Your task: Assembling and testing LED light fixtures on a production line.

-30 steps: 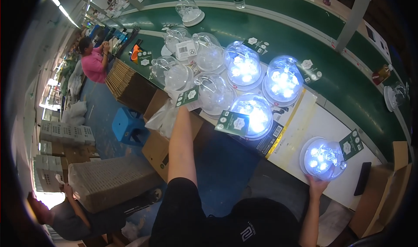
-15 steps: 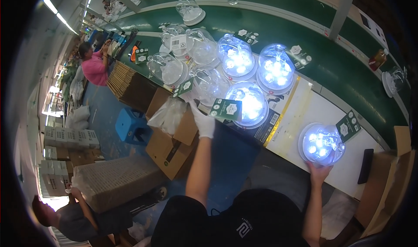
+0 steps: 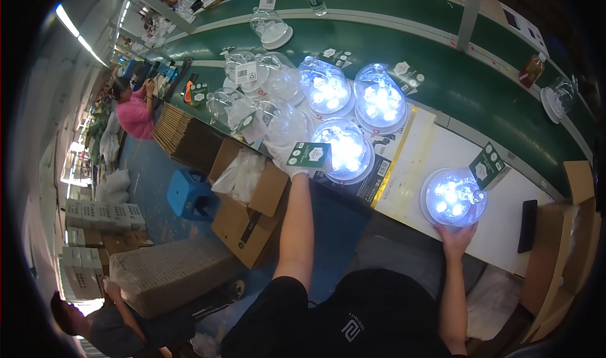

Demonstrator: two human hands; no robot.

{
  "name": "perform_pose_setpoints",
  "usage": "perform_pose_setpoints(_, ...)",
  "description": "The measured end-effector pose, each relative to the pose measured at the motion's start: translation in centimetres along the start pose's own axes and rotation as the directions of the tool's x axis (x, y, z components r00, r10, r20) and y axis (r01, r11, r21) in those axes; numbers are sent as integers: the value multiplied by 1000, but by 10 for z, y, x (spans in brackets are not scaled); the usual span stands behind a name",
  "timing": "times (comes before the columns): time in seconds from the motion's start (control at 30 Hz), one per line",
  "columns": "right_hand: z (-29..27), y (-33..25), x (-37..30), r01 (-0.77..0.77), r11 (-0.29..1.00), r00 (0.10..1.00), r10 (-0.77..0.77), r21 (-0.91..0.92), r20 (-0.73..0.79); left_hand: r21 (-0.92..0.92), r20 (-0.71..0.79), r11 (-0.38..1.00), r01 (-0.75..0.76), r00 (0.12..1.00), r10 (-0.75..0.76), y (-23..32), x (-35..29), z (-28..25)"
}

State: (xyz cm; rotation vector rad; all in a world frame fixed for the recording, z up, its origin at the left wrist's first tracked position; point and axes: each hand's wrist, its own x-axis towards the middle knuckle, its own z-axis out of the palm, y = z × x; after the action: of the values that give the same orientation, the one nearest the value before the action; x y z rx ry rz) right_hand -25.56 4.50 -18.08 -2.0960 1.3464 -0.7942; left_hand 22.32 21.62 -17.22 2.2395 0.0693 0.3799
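Note:
My left hand, in a white glove, reaches far out to the cluster of clear domes and touches a green tag card beside a lit glass dome. My right hand rests bare against the near edge of another lit dome on the white table, with a green tag card standing behind it. Two more lit domes stand further back, and several unlit clear domes lie to their left.
A green conveyor belt curves behind the domes. Open cardboard boxes and a blue stool stand on the floor at left. A black phone lies on the table at right. A person in pink works further along, another person crouches below left.
My left arm has drawn back toward me, from deep among the domes to the green tag card at the nearest lit dome. My right hand stays at its dome.

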Motion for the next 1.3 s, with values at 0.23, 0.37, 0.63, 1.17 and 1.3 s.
perform_pose_setpoints(0.23, -1, 5, -2, -28, 999, 999, 28, -24, -18, 97, 85, 976, 194, 976, -203, 28, 43, -12)
perform_pose_setpoints(0.37, -1, 11, -5, -34, 996, 999, 32, -77, -30, 132, 132, 958, 254, 954, -271, 11, 51, 2)
perform_pose_setpoints(0.63, -5, 8, 0, -18, 990, 1000, 21, -138, 17, -326, 136, 913, -245, 944, 302, 17, -135, -46)
perform_pose_setpoints(1.17, -9, -12, 6, 62, 998, 997, -62, -3, 55, -172, 102, 983, -67, 991, 85, 100, -149, -24)
perform_pose_setpoints(1.3, -17, -13, 9, 93, 996, 994, -92, -16, 59, -170, 73, 981, -95, 991, 109, 87, -136, -13)
